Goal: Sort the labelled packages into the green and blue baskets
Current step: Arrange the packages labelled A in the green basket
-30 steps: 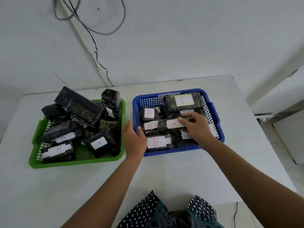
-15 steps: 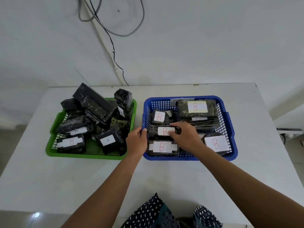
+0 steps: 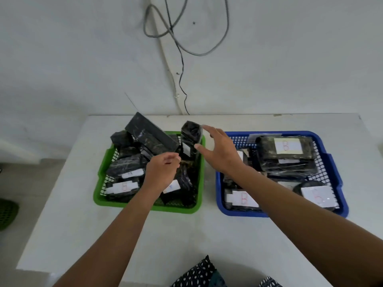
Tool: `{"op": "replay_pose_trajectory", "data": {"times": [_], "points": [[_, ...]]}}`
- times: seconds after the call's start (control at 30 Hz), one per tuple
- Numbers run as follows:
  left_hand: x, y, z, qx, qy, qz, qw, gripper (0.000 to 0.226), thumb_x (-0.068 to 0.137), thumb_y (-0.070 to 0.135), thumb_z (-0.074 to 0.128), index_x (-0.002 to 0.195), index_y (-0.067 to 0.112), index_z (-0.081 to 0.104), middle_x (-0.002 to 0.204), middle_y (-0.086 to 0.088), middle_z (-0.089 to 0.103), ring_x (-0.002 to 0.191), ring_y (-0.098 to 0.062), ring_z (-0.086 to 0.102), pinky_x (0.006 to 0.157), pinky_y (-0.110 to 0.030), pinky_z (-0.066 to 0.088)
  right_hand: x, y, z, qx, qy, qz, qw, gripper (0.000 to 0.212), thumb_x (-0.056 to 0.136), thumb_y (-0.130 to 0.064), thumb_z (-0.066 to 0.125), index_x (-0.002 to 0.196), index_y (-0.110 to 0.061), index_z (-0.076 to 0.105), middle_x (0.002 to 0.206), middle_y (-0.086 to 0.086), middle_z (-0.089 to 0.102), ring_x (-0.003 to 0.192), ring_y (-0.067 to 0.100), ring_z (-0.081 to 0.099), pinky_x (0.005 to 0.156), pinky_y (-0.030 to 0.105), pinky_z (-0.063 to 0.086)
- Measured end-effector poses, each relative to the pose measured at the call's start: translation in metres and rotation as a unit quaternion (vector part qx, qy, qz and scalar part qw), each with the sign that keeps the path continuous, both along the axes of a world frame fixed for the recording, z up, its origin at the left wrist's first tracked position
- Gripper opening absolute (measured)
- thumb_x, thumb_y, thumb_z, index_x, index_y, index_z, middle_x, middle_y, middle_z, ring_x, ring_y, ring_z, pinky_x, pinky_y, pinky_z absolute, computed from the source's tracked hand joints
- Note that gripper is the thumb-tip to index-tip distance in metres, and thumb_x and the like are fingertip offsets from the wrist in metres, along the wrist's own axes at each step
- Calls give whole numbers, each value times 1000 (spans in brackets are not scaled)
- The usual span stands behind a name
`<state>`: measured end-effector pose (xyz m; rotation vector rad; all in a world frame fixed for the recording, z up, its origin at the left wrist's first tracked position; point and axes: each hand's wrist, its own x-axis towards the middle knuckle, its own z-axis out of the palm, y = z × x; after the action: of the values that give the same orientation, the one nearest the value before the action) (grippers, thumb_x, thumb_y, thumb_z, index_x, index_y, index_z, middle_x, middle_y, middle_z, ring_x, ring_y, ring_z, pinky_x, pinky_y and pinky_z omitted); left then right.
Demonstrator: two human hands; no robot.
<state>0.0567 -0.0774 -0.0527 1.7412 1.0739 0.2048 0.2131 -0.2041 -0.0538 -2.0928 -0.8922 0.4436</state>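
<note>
The right hand (image 3: 220, 154) is spread open beside the upright package (image 3: 191, 139) in the green basket (image 3: 145, 206); its fingers are released. The left hand (image 3: 161, 172) is loosely curled, nothing grasped.

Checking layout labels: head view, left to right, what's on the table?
green basket → left hand → upright black package → right hand → blue basket

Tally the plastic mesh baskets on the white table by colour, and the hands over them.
Green plastic mesh basket: 1
Blue plastic mesh basket: 1
Bare hands, left hand and right hand: 2
Total: 4
</note>
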Motion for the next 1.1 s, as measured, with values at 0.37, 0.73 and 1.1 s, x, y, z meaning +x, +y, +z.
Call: {"op": "replay_pose_trajectory", "data": {"times": [0.37,0.73,1.1], "points": [[-2,69,-16,316,10,-223,922,41,92,34,66,131,21,64,133,4,60,128,-15,49,108,-32,39,10,58,-8,8,75,-26,997,61,78,-37,83,133,-36,58,123,-6,63,111,12,56,96,28,47],[-2,88,-33,403,111,-424,803,55,83,58,66,129,30,64,151,5,45,146,-16,28,123,-52,-2,2,63,-24,-53,127,-11,990,55,86,-45,74,135,-29,59,120,-6,63,106,8,62,93,27,53],[-38,105,-46,331,46,-472,816,37,93,59,54,110,34,75,145,11,53,144,-9,29,121,-37,-13,10,75,-28,-152,21,18,988,34,94,-47,62,116,-22,57,88,-4,62,73,14,62,61,26,46]]}}
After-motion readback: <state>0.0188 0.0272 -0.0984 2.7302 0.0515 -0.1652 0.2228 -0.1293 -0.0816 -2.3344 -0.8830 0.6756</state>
